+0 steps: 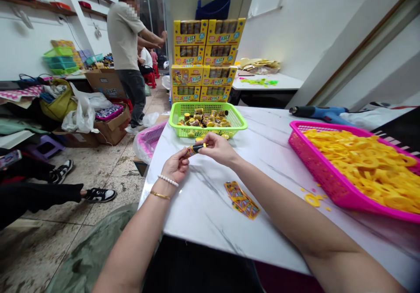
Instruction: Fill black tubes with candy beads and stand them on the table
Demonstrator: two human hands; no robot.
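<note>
Nearest, around five o'clock from our grip, printed labels [242,201] are lying overlapped on the table [203,192]. Beyond, our left hand [179,167] and right hand [213,146] are pinching opposite ends of a small printed tube [193,150]; uneven pressure could be making it slip. At twelve o'clock, a green basket [242,122] is holding similar pieces; bumping it could be spilling them.

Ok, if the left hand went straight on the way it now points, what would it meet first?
Probably the right hand, at the far end of the small tube that the left hand holds; the green basket lies beyond. Depth is hard to judge here.
</note>
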